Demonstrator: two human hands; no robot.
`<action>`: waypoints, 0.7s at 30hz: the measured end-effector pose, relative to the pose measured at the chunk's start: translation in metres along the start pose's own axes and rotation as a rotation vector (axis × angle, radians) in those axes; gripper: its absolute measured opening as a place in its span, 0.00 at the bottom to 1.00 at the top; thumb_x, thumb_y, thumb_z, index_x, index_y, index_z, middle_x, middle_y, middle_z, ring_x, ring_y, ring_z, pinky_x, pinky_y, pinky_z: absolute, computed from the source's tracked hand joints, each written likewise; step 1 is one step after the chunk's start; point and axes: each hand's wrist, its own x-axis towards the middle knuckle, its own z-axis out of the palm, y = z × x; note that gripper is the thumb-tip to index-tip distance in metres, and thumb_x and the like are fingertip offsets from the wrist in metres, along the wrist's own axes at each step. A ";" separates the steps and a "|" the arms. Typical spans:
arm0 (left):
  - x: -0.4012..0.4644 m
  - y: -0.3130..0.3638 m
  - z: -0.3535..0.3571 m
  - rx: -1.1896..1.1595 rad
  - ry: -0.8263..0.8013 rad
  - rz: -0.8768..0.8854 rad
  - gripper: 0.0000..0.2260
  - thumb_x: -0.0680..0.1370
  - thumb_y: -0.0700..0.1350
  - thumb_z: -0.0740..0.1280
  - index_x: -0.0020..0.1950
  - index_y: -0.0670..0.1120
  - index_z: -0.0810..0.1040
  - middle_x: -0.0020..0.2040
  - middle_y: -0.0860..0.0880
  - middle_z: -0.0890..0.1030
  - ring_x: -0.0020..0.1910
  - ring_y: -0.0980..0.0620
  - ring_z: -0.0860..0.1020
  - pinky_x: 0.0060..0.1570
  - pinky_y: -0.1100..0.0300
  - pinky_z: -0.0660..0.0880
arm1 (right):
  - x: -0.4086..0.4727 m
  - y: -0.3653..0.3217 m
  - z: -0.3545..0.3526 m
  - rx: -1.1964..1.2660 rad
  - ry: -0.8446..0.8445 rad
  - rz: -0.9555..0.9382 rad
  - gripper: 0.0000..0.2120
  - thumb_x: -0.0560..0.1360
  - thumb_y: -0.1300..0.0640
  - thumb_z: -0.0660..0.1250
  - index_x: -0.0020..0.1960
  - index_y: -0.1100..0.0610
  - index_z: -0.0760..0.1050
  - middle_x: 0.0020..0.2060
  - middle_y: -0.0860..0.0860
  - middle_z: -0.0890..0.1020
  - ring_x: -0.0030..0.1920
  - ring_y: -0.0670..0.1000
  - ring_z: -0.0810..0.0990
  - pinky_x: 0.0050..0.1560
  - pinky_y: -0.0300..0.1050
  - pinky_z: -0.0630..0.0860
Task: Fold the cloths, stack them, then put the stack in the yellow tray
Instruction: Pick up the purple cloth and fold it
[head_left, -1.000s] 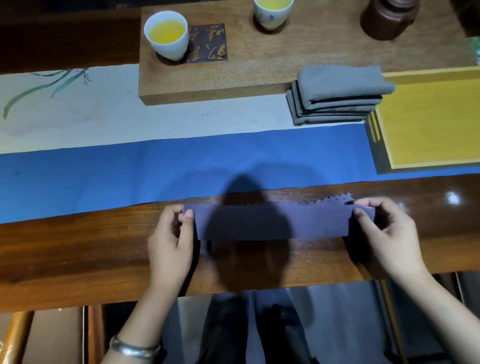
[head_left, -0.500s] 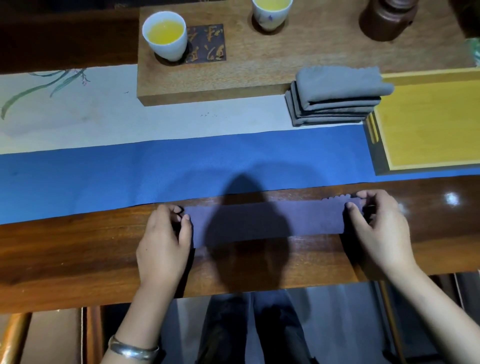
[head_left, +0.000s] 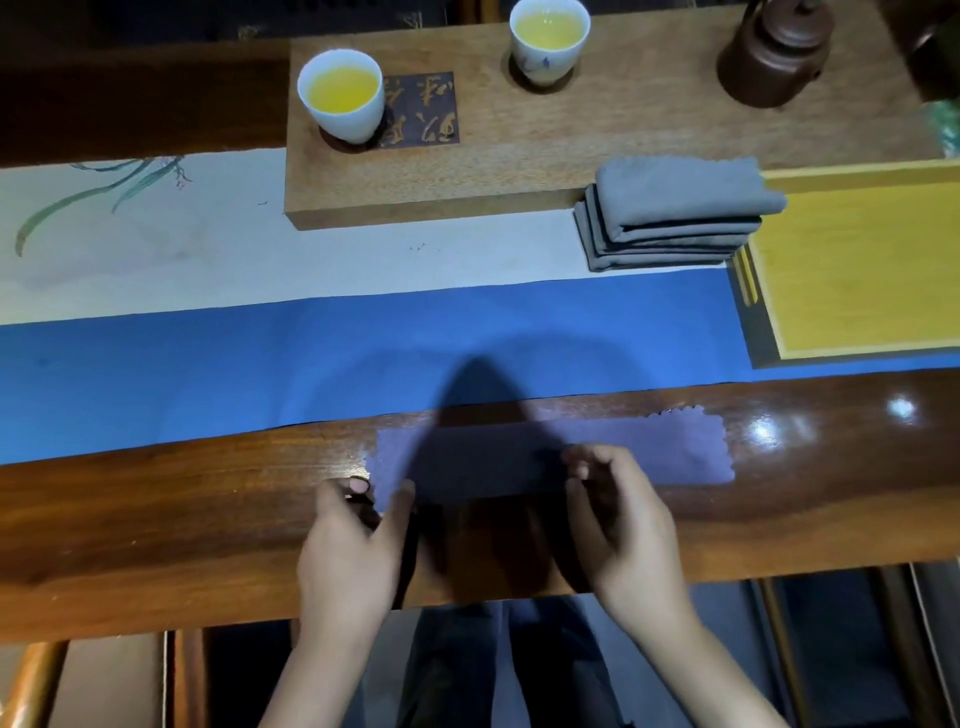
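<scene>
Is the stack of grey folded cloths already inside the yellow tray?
No. The stack of grey folded cloths sits on the table runner beside the yellow tray, against its left edge.

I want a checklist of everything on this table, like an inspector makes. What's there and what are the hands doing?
Surface: glossy wooden table with a blue runner and a pale painted runner.
Job's things: purple cloth folded into a flat strip on the table; grey stack of folded cloths beside the yellow tray, not in it.
Clutter: two cups of yellow tea and a brown teapot on a wooden board.
Grips: left hand pinches the cloth's left end; right hand curled over its middle, contact unclear.
Cables: nothing seen.
Surroundings: the person's legs below the table edge.
</scene>
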 end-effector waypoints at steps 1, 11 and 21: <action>0.000 0.002 0.003 -0.004 0.005 -0.010 0.18 0.74 0.58 0.67 0.51 0.47 0.69 0.37 0.51 0.76 0.38 0.42 0.75 0.39 0.52 0.69 | 0.001 -0.002 0.005 0.021 -0.015 -0.001 0.08 0.76 0.62 0.64 0.55 0.55 0.75 0.47 0.49 0.81 0.50 0.46 0.80 0.49 0.42 0.76; -0.009 0.043 0.024 -0.542 0.068 0.279 0.19 0.73 0.40 0.70 0.61 0.52 0.72 0.50 0.67 0.78 0.50 0.62 0.79 0.51 0.63 0.77 | 0.012 0.001 0.017 0.097 -0.005 0.186 0.07 0.79 0.61 0.61 0.53 0.53 0.76 0.47 0.46 0.83 0.50 0.39 0.80 0.50 0.31 0.73; -0.051 0.102 0.060 -0.265 -0.279 0.698 0.21 0.71 0.46 0.67 0.63 0.54 0.70 0.48 0.57 0.78 0.50 0.56 0.78 0.52 0.61 0.74 | 0.038 0.006 -0.035 0.964 -0.229 0.730 0.35 0.71 0.31 0.59 0.62 0.59 0.76 0.48 0.58 0.84 0.45 0.55 0.82 0.47 0.43 0.79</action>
